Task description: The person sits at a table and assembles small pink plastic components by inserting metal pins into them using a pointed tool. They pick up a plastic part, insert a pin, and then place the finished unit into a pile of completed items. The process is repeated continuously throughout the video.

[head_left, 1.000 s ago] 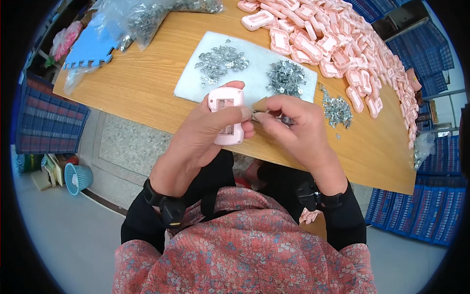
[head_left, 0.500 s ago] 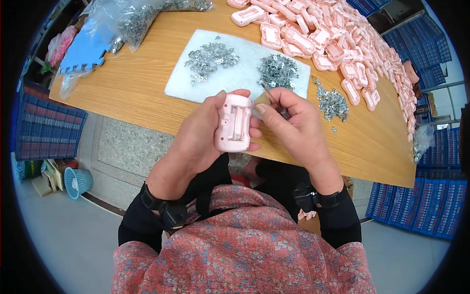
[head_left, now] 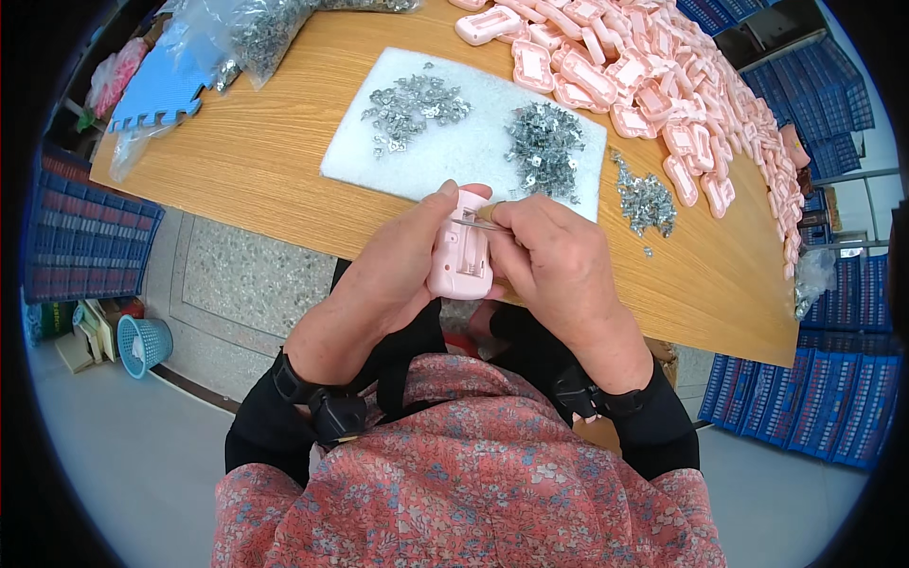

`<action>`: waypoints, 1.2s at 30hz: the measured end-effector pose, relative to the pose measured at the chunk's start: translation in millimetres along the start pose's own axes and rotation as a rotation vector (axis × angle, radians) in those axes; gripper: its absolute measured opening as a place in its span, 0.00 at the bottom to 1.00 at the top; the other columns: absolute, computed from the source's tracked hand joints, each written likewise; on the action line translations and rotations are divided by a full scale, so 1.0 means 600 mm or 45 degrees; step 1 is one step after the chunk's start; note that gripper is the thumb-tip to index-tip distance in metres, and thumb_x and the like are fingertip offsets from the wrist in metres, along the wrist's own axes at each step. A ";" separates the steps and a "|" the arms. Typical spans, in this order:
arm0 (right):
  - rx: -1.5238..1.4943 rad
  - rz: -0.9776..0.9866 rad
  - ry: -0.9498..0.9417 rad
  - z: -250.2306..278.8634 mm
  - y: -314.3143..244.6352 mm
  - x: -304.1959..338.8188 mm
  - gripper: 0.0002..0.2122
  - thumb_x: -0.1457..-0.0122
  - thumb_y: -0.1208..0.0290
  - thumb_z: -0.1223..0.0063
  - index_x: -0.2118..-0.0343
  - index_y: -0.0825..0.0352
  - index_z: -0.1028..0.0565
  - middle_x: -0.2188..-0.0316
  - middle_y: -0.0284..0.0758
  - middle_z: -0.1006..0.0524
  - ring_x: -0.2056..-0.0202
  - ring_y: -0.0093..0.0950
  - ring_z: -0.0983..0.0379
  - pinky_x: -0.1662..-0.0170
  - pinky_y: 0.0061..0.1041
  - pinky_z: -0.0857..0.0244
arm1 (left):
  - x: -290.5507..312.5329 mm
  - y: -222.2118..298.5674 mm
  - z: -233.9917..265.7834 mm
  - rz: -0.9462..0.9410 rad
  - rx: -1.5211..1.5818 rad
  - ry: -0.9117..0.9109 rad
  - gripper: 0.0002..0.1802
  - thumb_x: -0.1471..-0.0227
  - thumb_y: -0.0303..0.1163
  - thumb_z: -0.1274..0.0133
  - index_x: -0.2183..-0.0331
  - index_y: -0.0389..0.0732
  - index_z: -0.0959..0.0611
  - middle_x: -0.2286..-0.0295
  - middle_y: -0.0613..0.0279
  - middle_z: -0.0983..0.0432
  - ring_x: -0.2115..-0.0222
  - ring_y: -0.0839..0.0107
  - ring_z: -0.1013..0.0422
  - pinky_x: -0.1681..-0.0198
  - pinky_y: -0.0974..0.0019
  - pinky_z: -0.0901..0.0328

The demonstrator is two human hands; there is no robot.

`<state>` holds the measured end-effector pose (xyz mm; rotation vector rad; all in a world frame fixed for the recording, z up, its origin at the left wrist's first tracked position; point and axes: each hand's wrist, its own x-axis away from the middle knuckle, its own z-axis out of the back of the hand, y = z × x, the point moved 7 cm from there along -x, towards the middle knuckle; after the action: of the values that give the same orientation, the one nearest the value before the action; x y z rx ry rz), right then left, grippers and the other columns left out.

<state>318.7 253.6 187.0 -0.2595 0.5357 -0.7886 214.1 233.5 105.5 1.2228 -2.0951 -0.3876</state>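
My left hand point(head_left: 398, 248) is closed around a pale pink plastic casing point(head_left: 461, 284) with a long battery slot facing up. A coil spring shows at the slot's lower end. My right hand point(head_left: 559, 248) pinches a thin pointed metal tool point(head_left: 481, 224), whose tip lies across the slot's upper end. Whether the tip carries a small part is too small to tell. Just beyond my hands, a white foam pad point(head_left: 483, 99) bears a loose pile of small metal contacts point(head_left: 417, 109) on its left and a denser pile of metal contacts point(head_left: 546, 147) on its right.
Many pink casings point(head_left: 653, 99) are heaped along the table's far right. Beside the pad lies another small metal pile point(head_left: 646, 201). Bags of metal parts point(head_left: 270, 43) and a blue foam mat point(head_left: 166, 90) occupy the far left. Blue crates point(head_left: 90, 237) and a basket point(head_left: 144, 346) stand by the wooden table point(head_left: 256, 170).
My right hand has swung the tool from pointing away over the pad to lying across the casing's slot. The casing has shifted slightly right and tilted.
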 end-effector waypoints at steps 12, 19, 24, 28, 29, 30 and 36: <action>-1.373 -0.908 -0.230 -0.041 0.075 0.040 0.10 0.36 0.69 0.46 0.58 0.71 0.26 0.71 0.25 0.25 0.71 0.15 0.30 0.66 0.18 0.34 | 0.000 -0.009 -0.011 -0.030 -0.201 -0.164 0.29 0.32 0.46 0.75 0.39 0.37 0.40 0.68 0.51 0.23 0.69 0.61 0.22 0.65 0.57 0.24; -1.082 -0.644 -0.066 -0.030 0.091 0.042 0.10 0.34 0.66 0.51 0.56 0.68 0.29 0.71 0.30 0.25 0.72 0.20 0.29 0.65 0.22 0.34 | 0.001 -0.006 -0.013 -0.058 -0.260 -0.097 0.29 0.32 0.47 0.76 0.39 0.40 0.38 0.68 0.53 0.23 0.70 0.63 0.23 0.65 0.58 0.24; -0.503 -0.586 -0.123 0.003 0.066 0.038 0.11 0.32 0.65 0.60 0.50 0.61 0.36 0.74 0.48 0.23 0.70 0.48 0.23 0.64 0.40 0.31 | -0.008 0.021 -0.004 -0.251 -0.446 0.010 0.29 0.32 0.49 0.74 0.39 0.42 0.36 0.66 0.58 0.24 0.68 0.68 0.24 0.64 0.60 0.24; -0.223 -0.540 -0.309 -0.009 0.037 0.032 0.14 0.33 0.67 0.61 0.47 0.58 0.41 0.74 0.52 0.22 0.69 0.55 0.25 0.65 0.51 0.33 | -0.009 0.039 -0.011 -0.349 -0.583 0.041 0.30 0.32 0.51 0.71 0.40 0.42 0.35 0.65 0.59 0.25 0.66 0.70 0.25 0.63 0.62 0.25; -0.222 -0.540 -0.298 -0.012 0.036 0.029 0.14 0.33 0.67 0.60 0.46 0.58 0.41 0.74 0.52 0.22 0.69 0.54 0.25 0.65 0.50 0.33 | -0.009 0.040 -0.014 -0.353 -0.596 0.043 0.30 0.33 0.51 0.71 0.40 0.42 0.35 0.65 0.59 0.25 0.66 0.70 0.25 0.63 0.62 0.25; -0.222 -0.542 -0.287 -0.016 0.037 0.026 0.15 0.34 0.68 0.60 0.45 0.59 0.41 0.74 0.52 0.22 0.69 0.54 0.25 0.65 0.49 0.33 | -0.011 0.040 -0.015 -0.355 -0.609 0.043 0.30 0.33 0.52 0.71 0.40 0.42 0.35 0.65 0.60 0.25 0.66 0.70 0.25 0.63 0.63 0.25; -0.204 -0.467 -0.223 -0.012 0.036 0.025 0.19 0.38 0.72 0.56 0.43 0.60 0.40 0.73 0.50 0.22 0.69 0.52 0.24 0.67 0.46 0.32 | -0.019 0.028 -0.015 -0.308 -0.588 0.052 0.29 0.32 0.49 0.71 0.41 0.40 0.35 0.61 0.59 0.26 0.64 0.70 0.25 0.60 0.64 0.27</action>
<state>336.5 257.1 166.6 -0.5813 0.3902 -1.0677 213.0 252.7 117.1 1.1859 -1.6950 -0.8928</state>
